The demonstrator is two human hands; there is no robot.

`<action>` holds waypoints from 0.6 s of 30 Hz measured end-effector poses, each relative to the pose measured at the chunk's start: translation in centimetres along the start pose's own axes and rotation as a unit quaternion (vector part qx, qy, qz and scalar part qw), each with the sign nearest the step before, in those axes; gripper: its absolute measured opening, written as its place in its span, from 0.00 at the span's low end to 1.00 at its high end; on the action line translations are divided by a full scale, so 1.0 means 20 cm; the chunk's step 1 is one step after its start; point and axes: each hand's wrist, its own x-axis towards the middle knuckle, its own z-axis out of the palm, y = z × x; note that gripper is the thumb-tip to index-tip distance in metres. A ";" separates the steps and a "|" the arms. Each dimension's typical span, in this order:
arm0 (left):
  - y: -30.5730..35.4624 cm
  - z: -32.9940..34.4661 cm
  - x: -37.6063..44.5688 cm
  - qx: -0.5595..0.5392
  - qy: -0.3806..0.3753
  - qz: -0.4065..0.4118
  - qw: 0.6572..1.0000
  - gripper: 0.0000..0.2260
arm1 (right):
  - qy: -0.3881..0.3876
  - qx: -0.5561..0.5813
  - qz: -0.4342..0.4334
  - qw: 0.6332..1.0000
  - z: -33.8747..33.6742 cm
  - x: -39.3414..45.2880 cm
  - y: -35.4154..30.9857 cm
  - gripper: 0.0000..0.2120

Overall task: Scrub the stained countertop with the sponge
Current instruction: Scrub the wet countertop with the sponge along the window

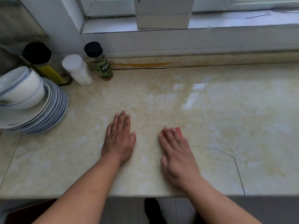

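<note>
Two hands on the countertop point(210, 110): left hand point(119, 138) flat, fingers straight, bracing; right hand point(176, 152) pressing the red sponge point(178, 130) under straight fingers, mid-scrub; next stroke should probably push toward the yellowish stains point(234, 135).

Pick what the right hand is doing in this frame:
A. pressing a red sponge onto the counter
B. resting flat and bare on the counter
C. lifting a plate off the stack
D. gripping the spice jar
A: the right hand lies with straight fingers over the red sponge, pressing it on the countertop.
</note>
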 end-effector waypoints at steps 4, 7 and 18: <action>0.02 -0.01 0.00 0.005 -0.010 -0.011 1.000 0.31 | 0.027 -0.015 0.113 0.993 -0.12 -0.18 0.37 0.37; 0.04 -0.02 0.00 0.020 -0.025 -0.016 0.999 0.31 | 0.034 -0.011 0.142 0.989 -0.16 -0.31 0.49 0.36; 0.18 -0.01 -0.08 0.008 -0.056 -0.011 0.998 0.33 | 0.013 0.011 0.019 1.000 0.13 -0.36 -0.10 0.36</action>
